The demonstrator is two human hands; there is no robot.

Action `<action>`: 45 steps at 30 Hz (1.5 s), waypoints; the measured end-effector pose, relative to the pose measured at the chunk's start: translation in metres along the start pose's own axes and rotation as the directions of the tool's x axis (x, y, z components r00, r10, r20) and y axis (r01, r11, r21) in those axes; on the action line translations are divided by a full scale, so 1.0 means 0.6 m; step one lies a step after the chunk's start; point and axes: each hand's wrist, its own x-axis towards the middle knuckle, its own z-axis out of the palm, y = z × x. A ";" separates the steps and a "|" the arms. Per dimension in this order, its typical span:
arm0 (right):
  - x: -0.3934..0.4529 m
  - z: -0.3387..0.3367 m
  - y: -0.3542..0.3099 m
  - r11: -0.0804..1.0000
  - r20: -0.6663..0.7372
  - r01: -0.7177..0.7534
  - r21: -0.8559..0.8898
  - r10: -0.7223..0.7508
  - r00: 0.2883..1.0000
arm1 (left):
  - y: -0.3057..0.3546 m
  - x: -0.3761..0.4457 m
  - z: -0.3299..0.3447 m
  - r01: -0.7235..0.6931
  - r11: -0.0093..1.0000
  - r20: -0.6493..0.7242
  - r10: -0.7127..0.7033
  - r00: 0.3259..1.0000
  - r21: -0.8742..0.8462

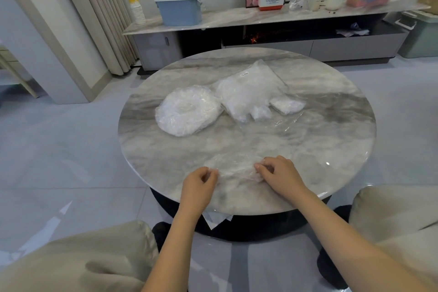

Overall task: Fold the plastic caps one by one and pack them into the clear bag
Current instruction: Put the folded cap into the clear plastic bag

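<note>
One thin clear plastic cap lies flat near the front edge of the round marble table. My left hand pinches its left edge with curled fingers. My right hand pinches its right side. Farther back at the left sits a round stack of unfolded caps. The clear bag, holding white folded caps, lies in the middle of the table. A small folded cap rests at its near corner and another folded one lies to its right.
A sheet of clear film lies on the table right of centre. My knees flank the table's front. Behind it runs a low marble cabinet with a blue lidded box, paper cups and other items.
</note>
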 end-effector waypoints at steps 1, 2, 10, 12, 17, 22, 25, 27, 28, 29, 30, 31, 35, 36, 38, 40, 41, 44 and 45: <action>0.001 0.006 0.004 1.000 -0.029 -0.023 -0.001 0.023 0.999 | 0.000 0.003 0.003 0.017 1.000 -0.034 -0.017 0.999 -0.007; 0.002 0.011 0.006 0.999 -0.056 -0.035 -0.007 0.034 0.998 | -0.001 0.007 0.006 0.028 1.000 -0.063 -0.028 0.998 -0.007; 0.007 0.035 -0.019 0.966 -0.202 -0.100 -0.237 0.051 0.978 | -0.014 0.025 0.032 0.059 0.911 -0.235 0.042 0.971 0.408; 0.008 0.040 -0.017 0.961 -0.233 -0.107 -0.255 0.046 0.971 | -0.014 0.025 0.036 0.051 0.861 -0.245 0.086 0.966 0.505; 0.009 0.040 -0.001 0.987 -0.230 -0.027 -0.156 -0.009 0.973 | -0.016 0.033 0.049 -0.005 0.819 -0.312 0.223 0.923 0.573; 0.001 0.025 -0.012 0.999 -0.112 0.008 -0.045 -0.013 0.994 | 0.021 0.016 0.075 -0.277 0.763 -0.229 0.482 0.846 0.583; -0.009 0.019 -0.022 1.000 -0.053 -0.011 -0.009 0.010 0.999 | 0.035 0.005 0.090 -0.299 0.785 -0.098 0.412 0.906 0.543; -0.016 0.017 -0.023 1.000 -0.011 0.005 0.022 -0.005 1.000 | 0.037 0.002 0.090 -0.281 0.793 0.042 0.307 0.951 0.541; -0.021 0.014 -0.024 0.999 0.016 0.016 0.042 -0.017 1.000 | 0.035 -0.001 0.087 -0.291 0.798 0.143 0.254 0.957 0.528; -0.024 0.012 -0.024 0.998 0.045 0.027 0.064 -0.030 0.999 | 0.033 -0.001 0.082 -0.317 0.808 0.240 0.223 0.945 0.496; -0.027 0.009 -0.024 0.996 0.068 0.028 0.088 -0.034 0.997 | 0.033 -0.003 0.077 -0.338 0.820 0.326 0.197 0.924 0.462; -0.029 0.007 -0.023 0.993 0.079 0.014 0.118 -0.024 0.997 | 0.031 -0.005 0.074 -0.354 0.834 0.383 0.189 0.904 0.422; -0.028 -0.007 -0.020 0.943 0.092 -0.101 0.317 0.076 0.993 | 0.018 -0.009 0.074 -0.389 0.858 0.482 0.198 0.853 0.336; -0.027 -0.012 -0.022 0.914 0.116 -0.130 0.384 0.092 0.989 | 0.014 -0.009 0.074 -0.397 0.859 0.476 0.215 0.853 0.323; -0.024 -0.020 -0.024 0.875 0.153 -0.169 0.454 0.110 0.982 | 0.005 -0.007 0.076 -0.391 0.881 0.443 0.248 0.862 0.266; -0.022 -0.023 -0.024 0.896 0.134 -0.158 0.415 0.112 0.985 | -0.001 -0.004 0.077 -0.338 0.918 0.390 0.240 0.889 0.206; -0.020 -0.023 -0.022 0.929 0.121 -0.119 0.351 0.081 0.989 | 0.000 -0.003 0.076 -0.282 0.943 0.383 0.199 0.902 0.175; -0.014 -0.025 -0.013 0.993 0.205 0.074 0.091 -0.091 0.974 | 0.005 -0.002 0.064 -0.139 0.990 0.352 0.120 0.928 0.029; -0.011 -0.024 -0.008 0.992 0.252 0.125 0.024 -0.127 0.959 | 0.006 0.000 0.061 -0.094 0.995 0.329 0.099 0.939 -0.030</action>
